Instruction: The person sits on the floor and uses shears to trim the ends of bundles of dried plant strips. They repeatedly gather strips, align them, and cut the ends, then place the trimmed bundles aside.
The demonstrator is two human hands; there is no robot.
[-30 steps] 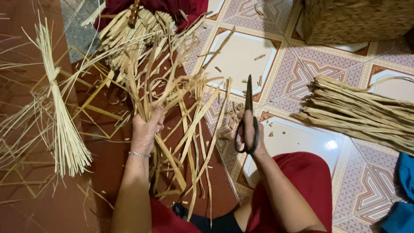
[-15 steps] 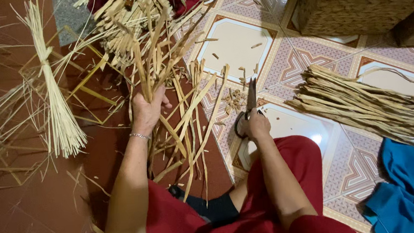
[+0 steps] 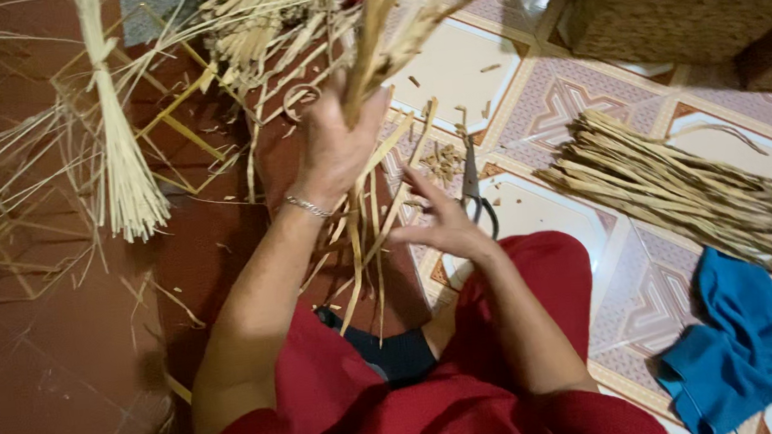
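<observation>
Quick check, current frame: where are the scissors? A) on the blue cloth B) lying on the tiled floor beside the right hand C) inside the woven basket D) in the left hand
B: the scissors lie on the tiled floor just past the right hand, whose fingers are spread and off them; the left hand grips a bunch of straw strips.

The person wears a deep red garment (image 3: 442,426) that covers the lap and torso, with short sleeves that leave both forearms bare; faint tone-on-tone embroidery shows on the cloth near the bottom edge of the view; a dark blue-black piece of clothing (image 3: 398,355) shows at its middle; a thin silver-coloured bracelet (image 3: 308,206) circles the left wrist; both hands are bare, without gloves or rings that can be made out.
</observation>
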